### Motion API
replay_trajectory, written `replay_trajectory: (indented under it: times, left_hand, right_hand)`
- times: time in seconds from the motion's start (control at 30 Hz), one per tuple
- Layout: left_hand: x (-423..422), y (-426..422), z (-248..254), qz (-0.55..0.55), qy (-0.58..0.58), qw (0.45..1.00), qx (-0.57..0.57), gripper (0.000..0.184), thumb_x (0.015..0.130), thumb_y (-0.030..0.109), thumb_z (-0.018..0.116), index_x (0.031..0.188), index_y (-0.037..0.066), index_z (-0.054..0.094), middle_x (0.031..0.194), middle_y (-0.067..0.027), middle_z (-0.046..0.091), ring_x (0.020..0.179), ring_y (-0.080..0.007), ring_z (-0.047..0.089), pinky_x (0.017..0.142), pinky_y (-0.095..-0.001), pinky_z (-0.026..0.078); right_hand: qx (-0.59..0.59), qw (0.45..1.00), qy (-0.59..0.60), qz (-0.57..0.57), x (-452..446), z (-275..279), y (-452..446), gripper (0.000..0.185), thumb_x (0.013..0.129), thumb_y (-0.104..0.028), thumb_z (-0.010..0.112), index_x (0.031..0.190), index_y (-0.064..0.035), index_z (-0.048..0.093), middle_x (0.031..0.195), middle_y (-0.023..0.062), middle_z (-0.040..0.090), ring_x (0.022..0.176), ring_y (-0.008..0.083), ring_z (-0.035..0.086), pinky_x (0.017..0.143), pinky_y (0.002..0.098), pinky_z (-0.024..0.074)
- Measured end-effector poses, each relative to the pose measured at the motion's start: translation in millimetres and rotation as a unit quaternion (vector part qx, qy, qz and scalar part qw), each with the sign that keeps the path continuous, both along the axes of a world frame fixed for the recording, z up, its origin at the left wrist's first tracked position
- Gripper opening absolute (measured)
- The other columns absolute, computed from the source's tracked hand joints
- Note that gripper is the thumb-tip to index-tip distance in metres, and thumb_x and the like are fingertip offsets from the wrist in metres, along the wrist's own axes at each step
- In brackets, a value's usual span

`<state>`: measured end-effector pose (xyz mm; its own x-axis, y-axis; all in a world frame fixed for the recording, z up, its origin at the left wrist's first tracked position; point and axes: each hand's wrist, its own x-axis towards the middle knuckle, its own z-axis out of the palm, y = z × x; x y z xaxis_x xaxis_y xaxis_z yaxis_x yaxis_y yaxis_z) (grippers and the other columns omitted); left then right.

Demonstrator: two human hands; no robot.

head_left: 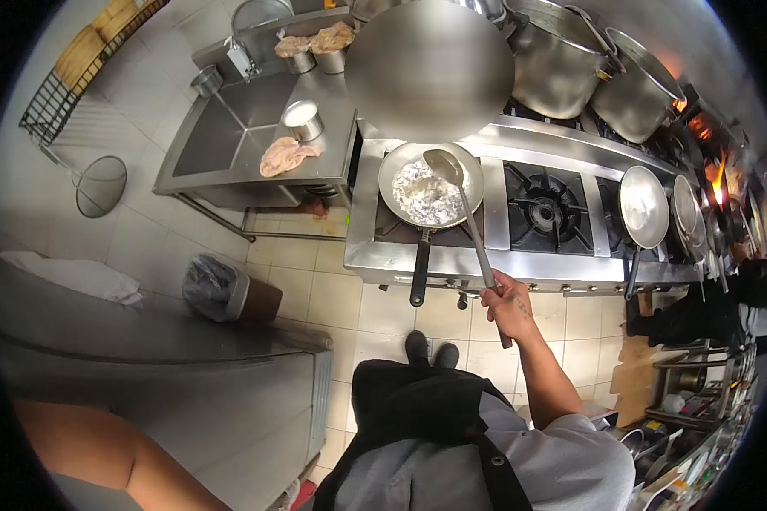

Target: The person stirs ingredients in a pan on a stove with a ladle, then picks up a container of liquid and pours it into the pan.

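My right hand (509, 304) is wrapped round the long handle of a metal ladle (473, 230). The ladle's bowl (443, 165) rests in a frying pan (389, 180) on the left front burner, touching a white, lumpy, wet-looking food (426, 194). The pan's black handle (420, 268) points towards me, and no hand is on it. Of my left side only the arm (102, 451) shows at the lower left; the hand is beyond the view's edge.
Right of the pan is a bare burner (544, 209), then another frying pan (643, 204). Large pots (562, 64) stand behind. At left are a sink (222, 128), a metal cup (303, 121) and a pink cloth (286, 157). A bin (230, 289) stands on the floor. Flames (719, 179) burn far right.
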<state>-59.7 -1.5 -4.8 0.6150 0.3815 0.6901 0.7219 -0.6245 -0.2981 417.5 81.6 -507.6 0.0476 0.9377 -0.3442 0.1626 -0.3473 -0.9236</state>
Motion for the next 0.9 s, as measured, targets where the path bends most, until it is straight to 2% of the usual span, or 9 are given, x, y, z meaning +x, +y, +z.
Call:
replay_trajectory:
  times: [0.1,0.13,0.23,0.33,0.4,0.5,0.6,0.7,0.9]
  left_hand:
    - [0.7,-0.8,-1.4,0.008,-0.029,0.999,0.012,0.040,0.102,0.029,0.040,0.098,-0.001,0.067,0.077,-0.0144,0.068,0.061,-0.0204,0.063,0.055,-0.0275,0.052]
    - [-1.5,-1.7,-2.9,0.014,-0.044,0.999,0.017,0.039,0.102,0.028,0.040,0.098,-0.001,0.067,0.077,-0.0147,0.067,0.061,-0.0207,0.063,0.056,-0.0278,0.052]
    - [-21.8,-4.0,-25.1,0.017,-0.378,0.922,0.080,0.036,0.102,0.025,0.041,0.099,-0.003,0.065,0.076,-0.0156,0.067,0.061,-0.0215,0.064,0.056,-0.0281,0.053]
    - [6.7,1.1,-8.5,0.008,-0.048,0.999,0.024,0.035,0.102,0.023,0.042,0.099,-0.004,0.064,0.077,-0.0161,0.067,0.061,-0.0217,0.063,0.056,-0.0280,0.053]
    - [3.6,0.8,-6.8,0.002,-0.042,0.999,0.017,0.034,0.102,0.022,0.042,0.100,-0.004,0.064,0.077,-0.0161,0.067,0.060,-0.0214,0.063,0.055,-0.0277,0.053]
    - [0.9,0.1,-4.2,0.003,-0.033,0.999,0.012,0.034,0.102,0.022,0.043,0.100,-0.004,0.064,0.077,-0.0160,0.067,0.060,-0.0211,0.063,0.055,-0.0274,0.053]
    - [-0.3,-0.8,-3.0,-0.003,-0.037,0.999,-0.005,0.035,0.102,0.023,0.043,0.102,-0.005,0.064,0.077,-0.0157,0.067,0.060,-0.0208,0.063,0.055,-0.0274,0.053]
    - [6.9,-0.8,-7.7,0.016,-0.019,1.000,0.000,0.036,0.102,0.024,0.042,0.102,-0.004,0.064,0.078,-0.0152,0.067,0.060,-0.0207,0.063,0.055,-0.0276,0.053]
    - [2.2,0.6,-0.3,0.006,-0.001,1.000,-0.008,0.038,0.102,0.024,0.039,0.102,-0.004,0.065,0.078,-0.0152,0.067,0.061,-0.0210,0.063,0.056,-0.0277,0.054]
  right_hand:
    - [-0.044,0.993,0.104,-0.038,0.1,-0.6,2.2,0.028,0.088,-0.007,0.059,0.114,0.0057,0.059,0.066,0.0041,0.059,0.046,0.0073,0.048,0.041,0.0232,0.0370]
    - [-0.063,0.980,0.178,-0.055,3.0,-0.6,2.8,0.024,0.089,-0.008,0.059,0.109,0.0042,0.059,0.067,0.0041,0.058,0.046,0.0074,0.048,0.041,0.0228,0.0364]
    - [-0.108,0.924,0.354,-0.091,10.2,2.2,4.0,0.013,0.090,-0.011,0.058,0.099,-0.0002,0.058,0.069,0.0038,0.058,0.046,0.0074,0.046,0.039,0.0216,0.0345]
    - [-0.124,0.888,0.432,-0.097,11.4,12.1,3.0,0.011,0.092,-0.013,0.057,0.097,-0.0027,0.056,0.070,0.0036,0.058,0.047,0.0070,0.046,0.038,0.0206,0.0330]
    - [-0.125,0.878,0.453,-0.093,10.6,15.4,2.7,0.014,0.092,-0.013,0.058,0.100,-0.0022,0.055,0.071,0.0032,0.058,0.048,0.0069,0.046,0.037,0.0201,0.0324]
    - [-0.106,0.910,0.389,-0.096,5.6,20.7,1.2,0.020,0.092,-0.014,0.057,0.107,-0.0009,0.056,0.071,0.0021,0.058,0.046,0.0051,0.047,0.037,0.0190,0.0321]
    - [-0.082,0.937,0.332,-0.074,5.1,11.1,2.1,0.019,0.090,-0.012,0.059,0.106,-0.0014,0.057,0.069,0.0020,0.058,0.045,0.0059,0.048,0.038,0.0190,0.0340]
    - [-0.055,0.957,0.275,-0.072,0.7,13.1,2.2,0.012,0.085,-0.007,0.063,0.095,-0.0015,0.060,0.066,0.0027,0.059,0.044,0.0082,0.049,0.041,0.0207,0.0381]
    - [-0.013,0.991,0.127,-0.039,-2.5,20.6,3.8,0.022,0.084,-0.002,0.059,0.106,0.0005,0.062,0.067,0.0021,0.058,0.045,0.0068,0.050,0.041,0.0213,0.0394]
